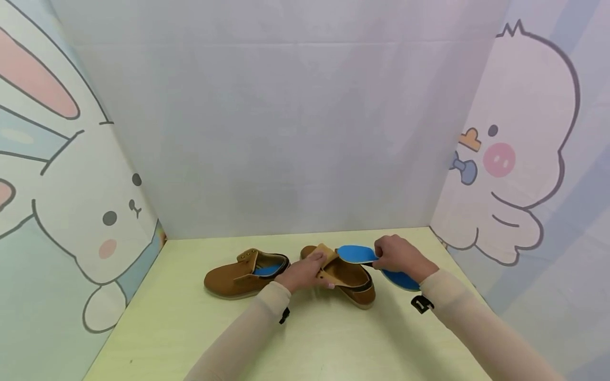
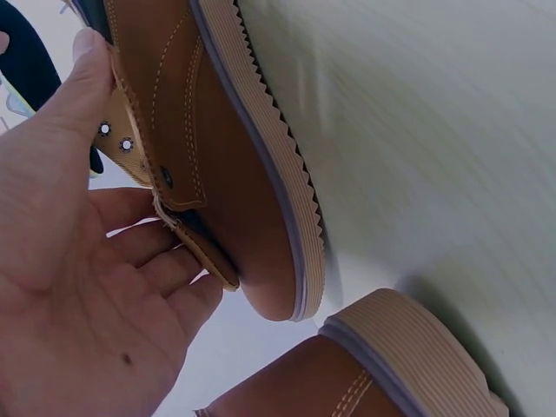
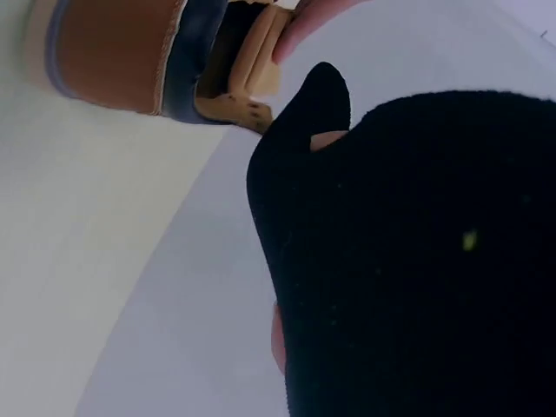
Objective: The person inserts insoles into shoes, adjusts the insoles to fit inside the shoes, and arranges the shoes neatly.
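Note:
A brown lace-up shoe [image 1: 363, 299] with a black collar lies right of centre, its opening spread. My left hand [image 1: 302, 272] grips this shoe at its tan tongue [image 1: 326, 253] and side flap. In the left wrist view, the thumb of that hand [image 2: 78, 261] lies along the upper's edge and its fingers are curled at the tongue. Above the shoe's heel side, my right hand [image 1: 399, 256] pinches a blue insole [image 1: 355, 254] around its middle. Seen from the right wrist, the insole's dark underside [image 3: 417, 252] hides most of the hand; its tip stands near the shoe opening.
A matching brown shoe [image 1: 229, 279] sits to the left, with a blue insole [image 1: 267, 270] inside. Both stand on a pale yellow table [image 1: 324, 344]. A plain grey backdrop [image 1: 267, 132] closes off the back, and cartoon-printed panels stand at both sides.

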### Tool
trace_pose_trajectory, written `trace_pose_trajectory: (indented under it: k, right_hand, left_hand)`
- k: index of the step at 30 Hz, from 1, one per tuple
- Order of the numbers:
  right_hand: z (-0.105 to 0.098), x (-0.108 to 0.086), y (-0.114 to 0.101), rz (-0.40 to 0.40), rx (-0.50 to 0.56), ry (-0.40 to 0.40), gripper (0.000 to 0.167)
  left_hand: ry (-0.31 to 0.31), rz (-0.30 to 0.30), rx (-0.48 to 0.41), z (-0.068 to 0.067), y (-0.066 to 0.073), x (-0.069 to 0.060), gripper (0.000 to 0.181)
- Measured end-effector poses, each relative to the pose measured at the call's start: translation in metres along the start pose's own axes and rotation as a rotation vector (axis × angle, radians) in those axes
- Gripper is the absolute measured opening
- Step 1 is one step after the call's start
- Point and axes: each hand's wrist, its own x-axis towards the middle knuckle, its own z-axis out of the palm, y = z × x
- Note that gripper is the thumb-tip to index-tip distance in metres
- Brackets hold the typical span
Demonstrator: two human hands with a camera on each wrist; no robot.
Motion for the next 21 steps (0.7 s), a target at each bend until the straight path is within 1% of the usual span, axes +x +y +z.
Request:
trace_pose_trajectory:
  k: [3,5,11,16,21]
  right_hand:
    - [0.000,-0.001,-0.008,-0.015,-0.007,-0.011,0.027]
    - [0.000,-0.003,-0.013,-0.010,-0.009,-0.017,0.028]
    - [0.002,-0.006,-0.029,-0.010,-0.040,-0.052,0.026]
    - [0.005,-0.005,-0.038,-0.014,-0.100,-0.066,0.024]
    - [0.011,0.002,-0.041,-0.031,-0.167,-0.079,0.024]
  left_hand:
    - [0.004,0.000,-0.007,-0.002,0.001,0.000,0.092]
    - [-0.002,-0.001,-0.018,-0.002,0.002,0.000,0.093]
    - [-0.017,-0.014,-0.044,0.002,0.000,-0.001,0.097]
    - [-0.019,-0.023,-0.021,0.002,-0.001,0.000,0.094]
    - [-0.022,-0.026,-0.024,-0.001,0.001,0.000,0.093]
